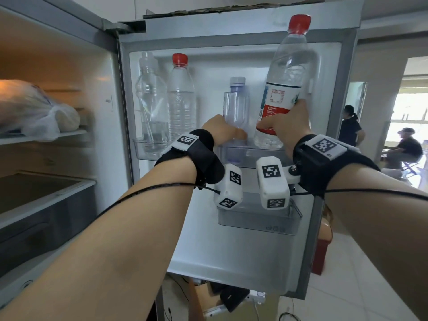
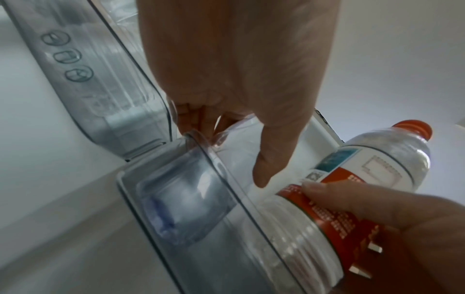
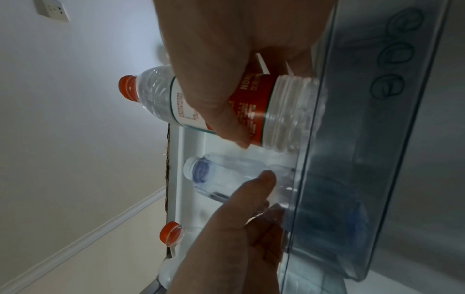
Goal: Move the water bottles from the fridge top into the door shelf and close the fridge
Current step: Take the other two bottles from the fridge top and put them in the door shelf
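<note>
The open fridge door (image 1: 231,239) carries a clear door shelf (image 1: 252,156). The large red-capped bottle (image 1: 287,89) stands nearly upright, cap up, base entering the shelf, clasped by the right hand (image 1: 289,126). The left hand (image 1: 222,130) wraps the small blue-capped bottle (image 1: 236,105), upright in the shelf.

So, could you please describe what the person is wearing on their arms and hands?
The forearms are bare, no sleeves or gloves. The left wrist strap and the right wrist strap are wide and black, each topped by a white plate with a black square code. Boxy white coded camera housings hang beneath them, and a thin black cable trails along each forearm.
</note>
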Demonstrator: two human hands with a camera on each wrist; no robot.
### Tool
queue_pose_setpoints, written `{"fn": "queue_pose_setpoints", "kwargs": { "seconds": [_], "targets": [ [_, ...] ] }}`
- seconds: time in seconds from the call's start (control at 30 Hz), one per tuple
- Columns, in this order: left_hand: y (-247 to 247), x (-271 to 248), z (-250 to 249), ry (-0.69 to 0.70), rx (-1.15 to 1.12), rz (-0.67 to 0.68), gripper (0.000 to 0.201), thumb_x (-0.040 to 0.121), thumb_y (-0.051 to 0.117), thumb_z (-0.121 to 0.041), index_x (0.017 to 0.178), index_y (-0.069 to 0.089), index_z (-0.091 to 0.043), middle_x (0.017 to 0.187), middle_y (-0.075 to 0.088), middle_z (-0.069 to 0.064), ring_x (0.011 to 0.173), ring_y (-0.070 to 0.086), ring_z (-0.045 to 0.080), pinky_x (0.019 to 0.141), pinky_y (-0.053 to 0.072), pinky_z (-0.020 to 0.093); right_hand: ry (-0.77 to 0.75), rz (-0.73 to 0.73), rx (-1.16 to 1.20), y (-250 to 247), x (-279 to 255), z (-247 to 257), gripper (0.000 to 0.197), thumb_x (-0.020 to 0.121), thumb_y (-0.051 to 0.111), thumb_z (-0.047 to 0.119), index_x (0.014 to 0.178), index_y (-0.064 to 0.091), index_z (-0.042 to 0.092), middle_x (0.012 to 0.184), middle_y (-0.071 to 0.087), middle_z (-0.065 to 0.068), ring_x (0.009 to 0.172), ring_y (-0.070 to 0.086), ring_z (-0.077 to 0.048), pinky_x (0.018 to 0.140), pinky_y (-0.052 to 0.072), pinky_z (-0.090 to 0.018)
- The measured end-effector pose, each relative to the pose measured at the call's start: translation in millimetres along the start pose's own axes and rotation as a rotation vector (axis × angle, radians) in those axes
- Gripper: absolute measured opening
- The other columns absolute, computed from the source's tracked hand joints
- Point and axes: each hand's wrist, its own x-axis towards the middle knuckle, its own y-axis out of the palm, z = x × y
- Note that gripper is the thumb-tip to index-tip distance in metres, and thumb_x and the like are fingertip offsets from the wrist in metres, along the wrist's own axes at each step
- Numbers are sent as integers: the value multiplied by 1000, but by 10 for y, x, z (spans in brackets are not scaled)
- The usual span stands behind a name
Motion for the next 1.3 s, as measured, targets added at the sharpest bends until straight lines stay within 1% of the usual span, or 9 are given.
{"fn": "queue_pose_setpoints", "kwargs": {
  "seconds": [0.2, 0.47, 0.6, 0.67, 0.77, 0.9, 1.07, 1.2, 1.3],
  "targets": [
    [-5, -18, 13, -7, -48, -31, 27, 80, 72, -22, 99, 56, -11, 73, 47, -5, 76, 50, 16, 57, 37, 20, 42, 51, -139, 46, 32, -71, 71, 70, 82, 11, 127, 39, 7, 114, 57, -6, 101, 57, -24, 85, 49, -35],
    [-7, -6, 33, -30, -58, -37, 24, 80, 73, -23, 86, 53, -11, 73, 49, -3, 72, 49, 14, 60, 40, 20, 142, 105, -227, 25, 92, 5, 79, 69, 83, 17, 130, 35, 3, 120, 60, -15, 106, 62, -33, 94, 54, -47],
    [-7, 13, 32, -35, -40, -30, 43, 77, 74, -26, 109, 58, -2, 93, 59, 5, 86, 56, 21, 79, 47, 30, 135, 117, -214, 39, 79, 20, 87, 67, 82, 9, 134, 27, 8, 124, 56, -17, 111, 60, -36, 96, 52, -52],
    [-8, 30, 41, -44, -36, -26, 50, 76, 75, -27, 115, 57, 0, 102, 60, 8, 88, 57, 22, 78, 48, 29, 135, 129, -207, 33, 70, 23, 89, 66, 83, 10, 134, 26, 10, 124, 56, -17, 110, 60, -37, 95, 52, -53],
    [-10, 28, 44, -55, -32, -23, 51, 75, 75, -28, 114, 58, 0, 97, 59, 6, 83, 56, 20, 66, 44, 24, 129, 138, -190, 17, 56, 30, 87, 67, 84, 12, 134, 27, 11, 123, 56, -16, 108, 61, -36, 94, 53, -53],
    [-1, -40, 29, -62, -27, -36, 75, 58, 79, -37, 118, 59, 3, 94, 62, 8, 92, 62, 25, 74, 49, 31, 101, 129, -168, -10, 21, 25, 85, 69, 84, 16, 134, 28, 9, 124, 56, -15, 109, 61, -35, 95, 53, -52],
    [-12, -67, 14, -76, -31, -40, 56, 66, 79, -30, 109, 62, 3, 73, 54, 0, 78, 55, 21, 63, 43, 27, 54, 118, -95, -71, -22, 62, 83, 71, 83, 25, 133, 31, 8, 121, 58, -11, 105, 64, -30, 92, 55, -50],
    [-33, -188, -10, -91, -52, -46, 82, 52, 77, -41, 120, 60, 1, 114, 68, 10, 108, 64, 26, 93, 51, 35, 40, 87, -4, -145, -35, 107, 76, 70, 81, 33, 127, 36, 10, 101, 57, -1, 98, 66, -26, 87, 58, -50],
    [9, -291, -5, -118, -60, -127, 82, 74, 75, -35, 138, 40, 2, 129, 52, 10, 120, 52, 25, 91, 42, 30, 30, 95, 51, -231, -58, 89, 73, 73, 79, 34, 127, 36, 11, 105, 56, -2, 95, 65, -22, 84, 58, -44]
  ]
}}
